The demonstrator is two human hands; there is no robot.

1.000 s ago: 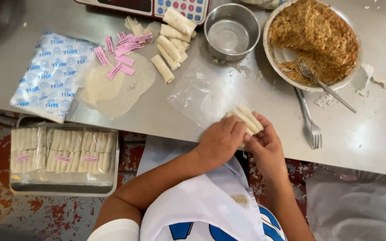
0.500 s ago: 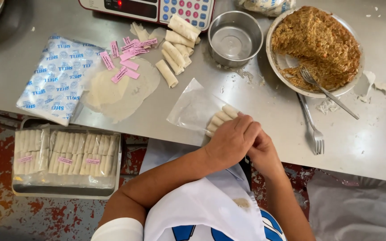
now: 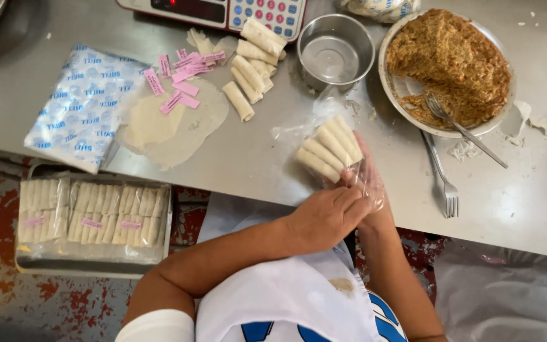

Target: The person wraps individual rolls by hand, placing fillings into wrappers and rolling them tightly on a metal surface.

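Several pale rolled pastries lie side by side inside a clear plastic bag on the steel table. My right hand is at the bag's mouth, partly covered by the plastic, with its fingers against the ends of the rolls. My left hand is curled just beside it at the table's near edge, gripping the open end of the bag. My forearms hide the rest of the bag's opening.
A loose pile of rolls, pink labels, round wrappers, a stack of printed bags, a metal bowl, a plate of brown filling, two forks and a scale. Below the table, a tray of packed rolls.
The bundle of rolls, held bare in both hands a second ago, has gone into the clear bag and slid farther in, away from me.
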